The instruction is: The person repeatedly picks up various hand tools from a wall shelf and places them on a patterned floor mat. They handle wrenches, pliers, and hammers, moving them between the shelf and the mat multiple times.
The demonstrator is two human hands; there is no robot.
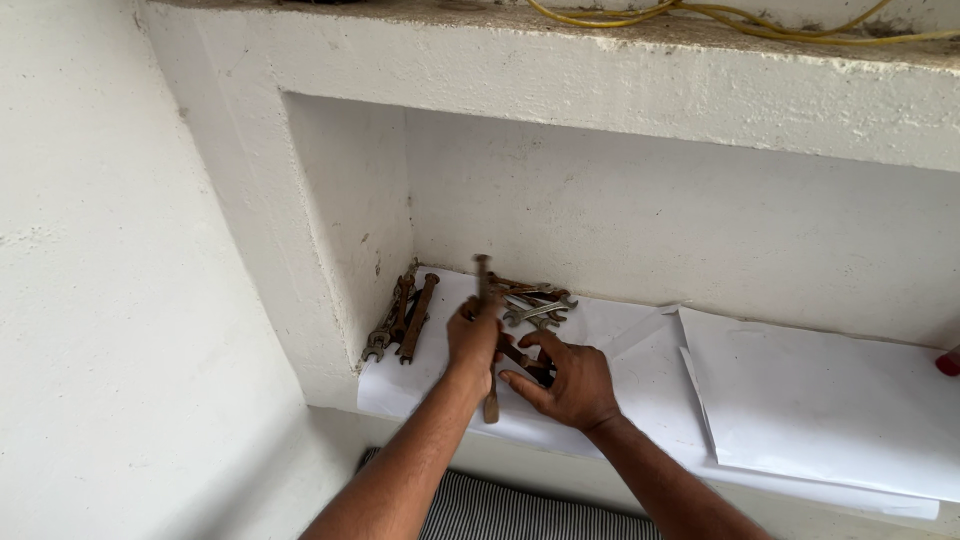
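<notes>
My left hand (472, 338) grips a long rusty wrench (485, 290), held nearly upright, its top end above the fist and its lower end showing below the wrist. Just to the right, my right hand (570, 380) rests on the white paper (640, 370) with fingers spread over a dark rusty tool (522, 358). Behind both hands lies a pile of several wrenches (535, 303), some rusty, some grey metal. A separate row of rusty spanners (402, 318) lies by the niche's left wall.
The hands work inside a white plastered wall niche (600, 200) lined with paper sheets (820, 400). A yellow cable (740, 22) runs along the ledge above. A red object (948, 362) peeks in at the right edge. Striped fabric (510, 515) lies below.
</notes>
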